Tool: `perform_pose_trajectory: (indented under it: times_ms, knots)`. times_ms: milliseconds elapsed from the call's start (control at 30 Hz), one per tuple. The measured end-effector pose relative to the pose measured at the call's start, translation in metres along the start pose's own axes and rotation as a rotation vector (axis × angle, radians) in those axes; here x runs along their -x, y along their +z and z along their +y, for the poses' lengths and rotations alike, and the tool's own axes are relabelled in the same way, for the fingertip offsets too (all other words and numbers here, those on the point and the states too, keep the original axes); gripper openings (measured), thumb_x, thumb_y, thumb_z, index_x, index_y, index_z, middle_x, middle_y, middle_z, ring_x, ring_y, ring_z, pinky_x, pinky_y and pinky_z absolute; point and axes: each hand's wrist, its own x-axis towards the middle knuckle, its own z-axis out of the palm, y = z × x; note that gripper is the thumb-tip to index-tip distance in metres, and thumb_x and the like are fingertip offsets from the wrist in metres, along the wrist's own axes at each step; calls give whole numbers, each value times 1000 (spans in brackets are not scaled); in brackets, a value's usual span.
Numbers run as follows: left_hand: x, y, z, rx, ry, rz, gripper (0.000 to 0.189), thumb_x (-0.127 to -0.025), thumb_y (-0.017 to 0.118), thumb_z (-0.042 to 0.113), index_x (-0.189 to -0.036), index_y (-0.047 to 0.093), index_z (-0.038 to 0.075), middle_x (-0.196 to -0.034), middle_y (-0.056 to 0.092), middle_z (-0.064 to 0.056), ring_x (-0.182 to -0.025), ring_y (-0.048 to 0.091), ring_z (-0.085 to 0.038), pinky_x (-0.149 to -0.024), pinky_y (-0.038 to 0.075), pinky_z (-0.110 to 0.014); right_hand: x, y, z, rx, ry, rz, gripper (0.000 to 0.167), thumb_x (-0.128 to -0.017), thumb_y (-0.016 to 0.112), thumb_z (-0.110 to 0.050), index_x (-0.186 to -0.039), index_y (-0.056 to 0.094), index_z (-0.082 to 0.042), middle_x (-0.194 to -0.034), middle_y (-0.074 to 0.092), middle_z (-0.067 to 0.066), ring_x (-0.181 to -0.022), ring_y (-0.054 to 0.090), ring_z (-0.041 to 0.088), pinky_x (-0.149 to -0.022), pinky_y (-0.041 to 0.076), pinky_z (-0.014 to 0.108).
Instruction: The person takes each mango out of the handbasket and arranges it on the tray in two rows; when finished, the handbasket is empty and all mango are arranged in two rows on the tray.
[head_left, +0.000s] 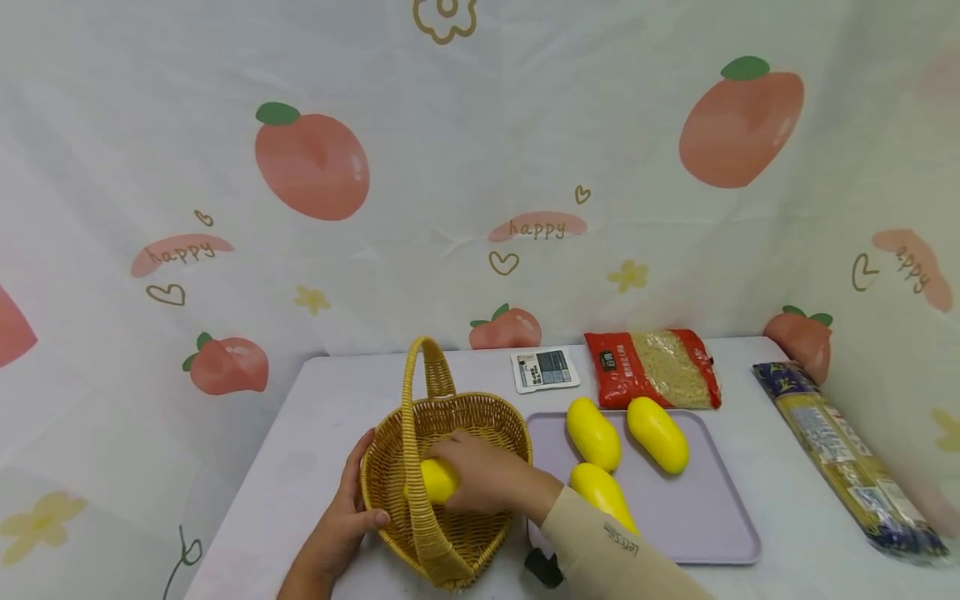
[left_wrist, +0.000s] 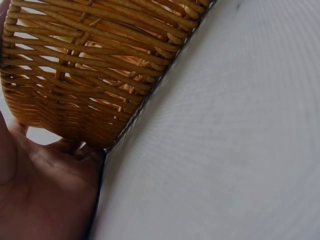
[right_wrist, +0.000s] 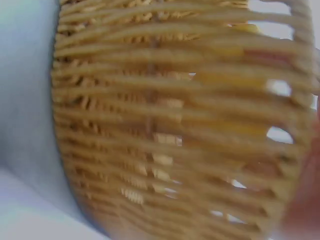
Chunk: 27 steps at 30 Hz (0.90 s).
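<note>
A heart-shaped wicker basket (head_left: 495, 412) with a tall arched handle stands on the table's near side. My left hand (head_left: 341, 521) holds it at the left, thumb at the rim and fingers along the outer wall; the left wrist view has the palm (left_wrist: 50, 185) close against the weave. Reaching in from the right, my right hand (head_left: 480, 475) grips a smooth yellow mango-like fruit (head_left: 438, 482) inside the basket, partly behind the handle. In the right wrist view the blurred basket wall (right_wrist: 150, 110) covers most of that hand's work.
Right of the basket, a pale purple tray (head_left: 705, 525) carries three more yellow fruits (head_left: 658, 435), one partly covered by my right sleeve (head_left: 615, 542). Behind lie a red pasta bag (head_left: 652, 368) and a small white packet (head_left: 545, 370). A long noodle pack (head_left: 847, 458) lies far right.
</note>
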Motion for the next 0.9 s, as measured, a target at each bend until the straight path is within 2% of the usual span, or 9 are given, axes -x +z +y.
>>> perform_pose_trajectory:
  times_ms: [167,367,500,667,800,900]
  knots:
    - [0,0,0,4,5,-5,125,-89,92,18,-177,2,26,-180,-1,-7,-157,15,-23,-113,29,-18,13,-14,2,-61,-1,67,65,-83,91,-17,-143,67,-19,-127,57,-4,-99,54,10,-84,50,30]
    - [0,0,-1,2,5,4,122,-89,92,18,-177,8,32,-180,-1,-8,-158,11,-30,-113,30,-18,35,-29,2,-152,-35,135,62,-85,90,-16,-142,65,-17,-133,60,-6,-113,54,12,-94,50,36]
    - [0,1,-2,18,10,0,120,-89,92,18,-176,10,36,-180,-1,-8,-159,8,-34,-113,30,-18,50,-31,7,-226,-5,182,63,-89,91,-28,-144,62,-18,-137,60,-8,-114,55,13,-99,50,41]
    - [0,2,-3,29,12,-8,121,-90,91,17,-176,8,33,-180,-3,-8,-161,1,-38,-113,29,-17,71,-28,15,-334,59,232,67,-91,90,-44,-146,61,-20,-134,61,-11,-108,58,15,-95,51,46]
    - [0,1,-2,33,20,-8,122,-90,91,16,-177,7,30,-180,-2,-9,-160,1,-37,-113,28,-17,86,-28,18,-417,102,269,70,-90,90,-48,-147,60,-21,-134,62,-11,-108,59,17,-96,52,47]
    - [-1,1,-1,37,19,-8,123,-90,91,16,-177,5,28,-180,-2,-9,-160,2,-37,-113,28,-17,96,-29,20,-412,97,320,69,-89,90,-49,-146,61,-21,-134,63,-11,-110,60,16,-97,53,46]
